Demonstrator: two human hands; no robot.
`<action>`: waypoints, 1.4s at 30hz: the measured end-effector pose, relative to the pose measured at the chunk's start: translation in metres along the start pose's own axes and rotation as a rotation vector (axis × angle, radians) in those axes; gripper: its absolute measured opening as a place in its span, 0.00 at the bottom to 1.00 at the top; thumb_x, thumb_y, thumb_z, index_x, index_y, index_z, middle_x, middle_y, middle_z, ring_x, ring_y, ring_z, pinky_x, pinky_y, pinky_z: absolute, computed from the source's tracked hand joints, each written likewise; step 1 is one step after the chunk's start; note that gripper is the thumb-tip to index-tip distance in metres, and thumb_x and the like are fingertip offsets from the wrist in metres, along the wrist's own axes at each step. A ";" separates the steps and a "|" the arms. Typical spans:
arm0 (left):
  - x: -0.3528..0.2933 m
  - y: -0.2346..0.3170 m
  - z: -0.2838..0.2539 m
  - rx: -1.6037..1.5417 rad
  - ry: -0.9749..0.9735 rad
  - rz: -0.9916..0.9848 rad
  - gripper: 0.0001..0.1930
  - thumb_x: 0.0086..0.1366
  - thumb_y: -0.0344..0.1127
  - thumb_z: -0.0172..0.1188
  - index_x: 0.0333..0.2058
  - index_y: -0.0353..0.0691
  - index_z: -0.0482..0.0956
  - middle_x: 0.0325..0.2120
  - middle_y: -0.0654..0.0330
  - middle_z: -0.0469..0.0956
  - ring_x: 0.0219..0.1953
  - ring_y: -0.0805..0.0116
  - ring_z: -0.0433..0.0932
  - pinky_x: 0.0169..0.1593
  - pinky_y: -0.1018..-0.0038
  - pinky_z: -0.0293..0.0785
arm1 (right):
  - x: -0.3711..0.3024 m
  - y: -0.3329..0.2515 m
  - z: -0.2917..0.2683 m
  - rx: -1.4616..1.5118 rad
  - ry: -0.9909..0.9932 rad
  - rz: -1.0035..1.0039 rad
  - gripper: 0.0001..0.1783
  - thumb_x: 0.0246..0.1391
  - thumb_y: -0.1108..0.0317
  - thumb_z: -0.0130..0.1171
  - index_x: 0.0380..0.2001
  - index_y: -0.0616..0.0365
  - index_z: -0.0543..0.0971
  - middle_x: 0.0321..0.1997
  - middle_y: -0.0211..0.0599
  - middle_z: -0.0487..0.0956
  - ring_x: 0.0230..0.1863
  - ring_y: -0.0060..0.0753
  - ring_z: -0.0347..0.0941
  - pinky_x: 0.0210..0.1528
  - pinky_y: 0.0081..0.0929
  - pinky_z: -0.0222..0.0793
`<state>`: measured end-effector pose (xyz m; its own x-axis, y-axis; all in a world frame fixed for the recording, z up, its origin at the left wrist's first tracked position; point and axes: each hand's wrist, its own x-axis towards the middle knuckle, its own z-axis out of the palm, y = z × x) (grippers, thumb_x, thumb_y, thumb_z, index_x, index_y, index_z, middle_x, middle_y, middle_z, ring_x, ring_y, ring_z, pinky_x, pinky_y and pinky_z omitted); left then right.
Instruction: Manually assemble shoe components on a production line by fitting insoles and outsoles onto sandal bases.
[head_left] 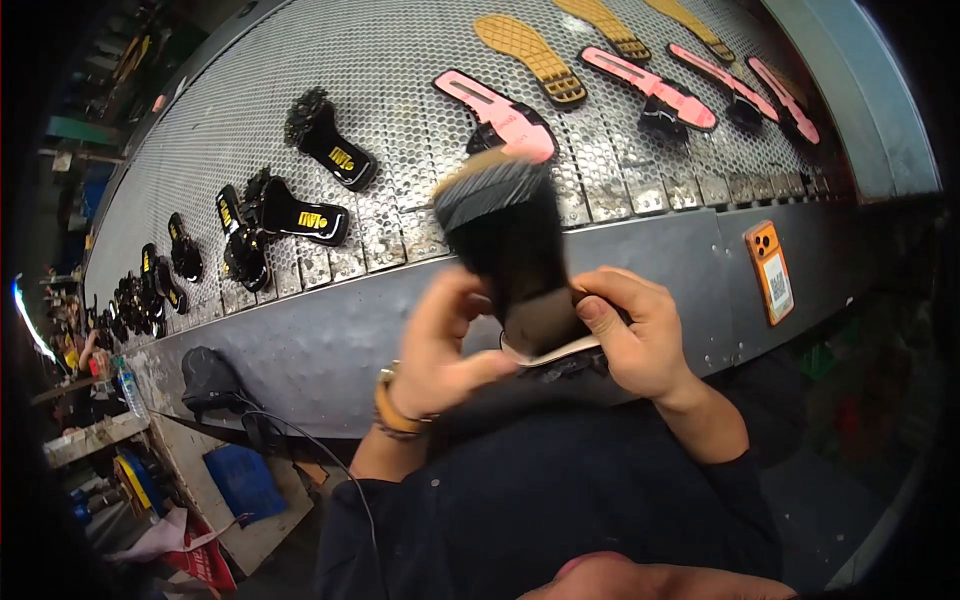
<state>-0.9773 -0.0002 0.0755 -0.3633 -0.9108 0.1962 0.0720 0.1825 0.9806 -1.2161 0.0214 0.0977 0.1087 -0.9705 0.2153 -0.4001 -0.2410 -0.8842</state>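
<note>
In front of my body is a black sandal [548, 320] with a pale edge, smeared by motion along with a dark sole piece [505, 225] that stands up from it. My right hand [635, 335] is closed on the right side of the sandal, thumb on top. On the other side, my left hand [445, 345] is blurred; its thumb reaches to the pale edge and its fingers curl near the sole piece. Whether it grips anything is unclear. Just beyond, a sandal with a pink underside [515, 125] lies upturned on the perforated metal belt [400, 60].
Several tan soles [525, 50] and pink-bottomed sandals [640, 85] line the belt's right. Finished black sandals [305, 215] spread along its left. An orange phone [768, 270] and a black corded object [210, 380] lie on the grey metal ledge [320, 350].
</note>
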 end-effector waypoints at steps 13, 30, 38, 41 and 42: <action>0.047 -0.038 -0.057 0.349 0.385 -0.121 0.20 0.81 0.47 0.53 0.33 0.37 0.74 0.26 0.69 0.69 0.30 0.78 0.63 0.36 0.73 0.65 | 0.118 0.025 0.019 0.023 0.125 0.254 0.22 0.69 0.55 0.58 0.30 0.66 0.81 0.22 0.49 0.81 0.25 0.38 0.79 0.32 0.39 0.72; 0.102 -0.060 0.022 0.577 0.170 -0.054 0.22 0.70 0.40 0.66 0.58 0.36 0.79 0.45 0.48 0.84 0.46 0.54 0.83 0.53 0.61 0.78 | 0.061 0.055 -0.057 -0.779 -0.121 0.331 0.29 0.56 0.61 0.68 0.55 0.67 0.73 0.53 0.62 0.77 0.53 0.65 0.76 0.56 0.56 0.74; 0.084 0.011 0.025 0.206 0.648 0.199 0.23 0.72 0.26 0.63 0.63 0.30 0.71 0.53 0.55 0.76 0.52 0.69 0.78 0.57 0.74 0.75 | -0.050 0.064 -0.096 -0.742 -0.018 0.360 0.26 0.53 0.67 0.72 0.51 0.64 0.73 0.59 0.59 0.73 0.58 0.61 0.71 0.59 0.50 0.72; 0.079 -0.007 0.005 -0.271 0.500 -0.181 0.26 0.76 0.30 0.58 0.68 0.29 0.66 0.58 0.52 0.76 0.54 0.66 0.79 0.55 0.73 0.78 | -0.041 0.054 -0.113 -0.629 -0.033 0.488 0.20 0.60 0.74 0.64 0.52 0.68 0.71 0.56 0.56 0.76 0.54 0.55 0.78 0.57 0.46 0.76; 0.078 -0.018 0.003 -0.353 0.431 -0.199 0.27 0.81 0.39 0.51 0.70 0.28 0.64 0.60 0.48 0.76 0.55 0.63 0.80 0.57 0.68 0.80 | -0.038 0.054 -0.117 -0.123 0.017 0.589 0.19 0.63 0.76 0.58 0.55 0.68 0.69 0.56 0.55 0.78 0.53 0.51 0.81 0.56 0.45 0.77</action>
<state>-1.0094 -0.0732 0.0730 0.0037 -0.9967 -0.0810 0.3727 -0.0738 0.9250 -1.3489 0.0442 0.0901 -0.1778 -0.9408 -0.2887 -0.4914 0.3391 -0.8022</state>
